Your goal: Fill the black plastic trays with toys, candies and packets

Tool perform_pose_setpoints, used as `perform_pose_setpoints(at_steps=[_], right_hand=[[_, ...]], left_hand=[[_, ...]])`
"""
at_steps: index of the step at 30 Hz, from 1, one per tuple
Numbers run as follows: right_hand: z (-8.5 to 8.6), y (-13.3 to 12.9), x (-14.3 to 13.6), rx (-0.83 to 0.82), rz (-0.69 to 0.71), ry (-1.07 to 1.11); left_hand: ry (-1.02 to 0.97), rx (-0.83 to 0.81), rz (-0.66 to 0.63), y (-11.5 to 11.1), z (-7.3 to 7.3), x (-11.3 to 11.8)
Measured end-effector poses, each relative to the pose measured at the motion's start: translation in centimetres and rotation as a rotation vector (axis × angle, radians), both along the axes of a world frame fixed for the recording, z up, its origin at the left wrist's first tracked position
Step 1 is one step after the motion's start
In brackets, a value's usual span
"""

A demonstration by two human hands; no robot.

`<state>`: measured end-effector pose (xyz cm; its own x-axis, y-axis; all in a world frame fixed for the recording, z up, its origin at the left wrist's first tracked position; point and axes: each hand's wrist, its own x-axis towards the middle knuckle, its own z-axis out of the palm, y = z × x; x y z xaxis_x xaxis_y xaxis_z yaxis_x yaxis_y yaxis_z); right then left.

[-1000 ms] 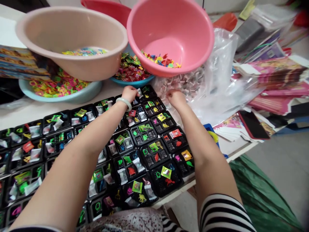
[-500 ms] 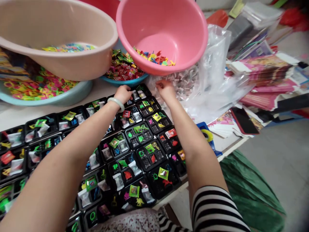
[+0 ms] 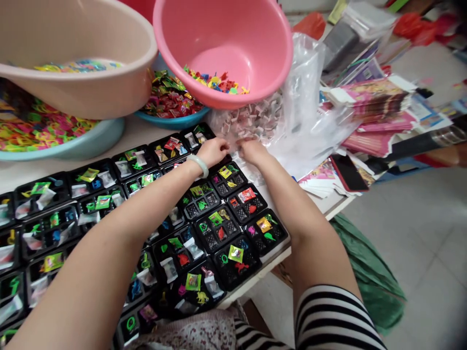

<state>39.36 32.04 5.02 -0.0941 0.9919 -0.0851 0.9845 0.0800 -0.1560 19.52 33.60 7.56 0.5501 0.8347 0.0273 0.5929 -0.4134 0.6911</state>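
Observation:
Rows of black compartment trays [image 3: 209, 232] hold small plastic toys, coloured packets and white sachets. My left hand [image 3: 214, 149], with a pale bangle [image 3: 199, 165] at its wrist, is over the far right trays, its fingers curled together. Just right of it, my right hand [image 3: 251, 148] rests near the edge of a clear bag of small white sachets [image 3: 255, 119]. Its fingers are bent inward, close to the left fingertips. What either hand holds is too small or hidden to make out.
A beige basin [image 3: 109, 92], a pink basin [image 3: 226, 99] and blue basins [image 3: 175, 120] with toys and packets stand at the back. To the right are printed boxes [image 3: 379, 102], a phone [image 3: 349, 172] and a green bag [image 3: 365, 267] below the table edge.
My left hand has moved right, off the far tray, towards my right hand. The right hand has come slightly lower. The view has shifted to the right.

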Motion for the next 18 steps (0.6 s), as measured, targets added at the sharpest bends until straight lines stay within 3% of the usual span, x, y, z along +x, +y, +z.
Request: perform_pose_setpoints(at_steps=[5, 9, 11, 14, 18], right_hand=[[0.8, 0.1, 0.8, -0.014, -0.104, 0.059], [1.5, -0.2, 1.3, 0.107, -0.159, 0.350], [1.8, -0.4, 0.2, 0.150, -0.103, 0.547], [1.8, -0.4, -2.5, 0.077, 0.006, 0.778], [1.0, 0.2, -4.6, 0.027, -0.068, 0.817]], left_hand=[[-0.104, -0.114, 0.086, -0.5, -0.1, -0.2], [-0.294, -0.249, 0.168, -0.5, 0.2, -0.7], [-0.424, -0.357, 0.180, -0.6, 0.5, -0.9], [-0.503, -0.444, 0.216, -0.5, 0.9, -2.0], [-0.378, -0.334, 0.246, 0.2, 1.1, -5.1]])
